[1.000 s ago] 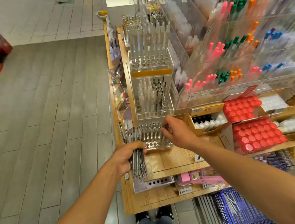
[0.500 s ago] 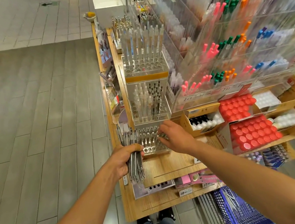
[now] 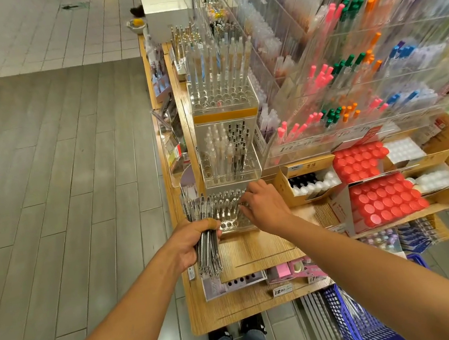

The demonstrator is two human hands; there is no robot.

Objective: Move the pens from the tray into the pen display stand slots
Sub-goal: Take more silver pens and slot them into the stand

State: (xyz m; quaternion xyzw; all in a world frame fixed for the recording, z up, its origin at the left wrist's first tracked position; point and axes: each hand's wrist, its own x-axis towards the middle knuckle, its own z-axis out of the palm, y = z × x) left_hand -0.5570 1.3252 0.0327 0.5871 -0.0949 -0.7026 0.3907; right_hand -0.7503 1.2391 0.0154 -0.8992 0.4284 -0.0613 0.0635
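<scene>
Pens, bundle [image 3: 206, 236]: clear-barrelled, lying lengthwise in the clenched left hand [image 3: 191, 245], whose fingers are wrapping round the middle of the bundle, tips pointing toward the person and clips toward the shelving, just left of the stand. Pen display stand [image 3: 229, 211]: clear acrylic block of round slots, sitting on the wooden counter [image 3: 257, 250]; several slots in the lowest tier are already holding pens, the front row standing open. Right hand [image 3: 266, 207]: reaching over the stand's right edge, fingers curling down at the slots; whether they are pinching a pen cannot be told. Upper tiers [image 3: 228, 152]: rising behind, carrying white and black pens. Right of the stand: cardboard boxes of red-capped bottles [image 3: 383, 202]. Behind them: acrylic racks of coloured pens [image 3: 348, 91], blurred. Below the counter edge: blue basket [image 3: 360, 319], the person's shoes beside it on the tiled floor.
</scene>
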